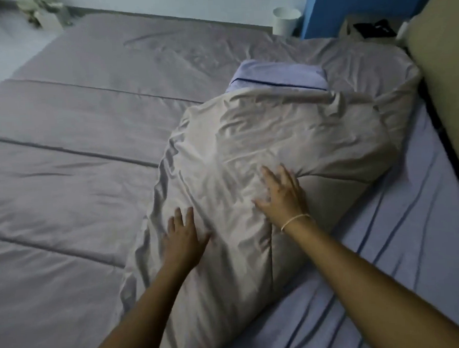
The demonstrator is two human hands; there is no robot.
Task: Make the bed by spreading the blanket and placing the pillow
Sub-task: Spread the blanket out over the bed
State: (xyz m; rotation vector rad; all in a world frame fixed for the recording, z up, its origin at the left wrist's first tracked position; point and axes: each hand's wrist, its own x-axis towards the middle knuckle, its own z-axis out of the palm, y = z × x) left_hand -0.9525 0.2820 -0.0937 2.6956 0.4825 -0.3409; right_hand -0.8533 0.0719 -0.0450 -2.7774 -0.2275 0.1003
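Observation:
A grey blanket point(71, 166) lies spread flat over most of the bed, with long fold lines across it. Its upper part is bunched into a rumpled mound point(261, 151) near the head of the bed. A light blue pillow point(276, 74) pokes out from under the far edge of that mound. My left hand point(182, 236) rests flat on the mound's near left side, fingers apart. My right hand point(280, 195), with a thin band on the wrist, presses on the mound just to the right, fingers spread. Neither hand grips the cloth.
A blue striped sheet point(386, 245) shows bare on the right side of the bed. A beige padded headboard point(447, 88) runs along the right edge. A white cylinder point(285, 19) stands beyond the bed by a blue wall point(360, 2), next to a dark object point(372, 29).

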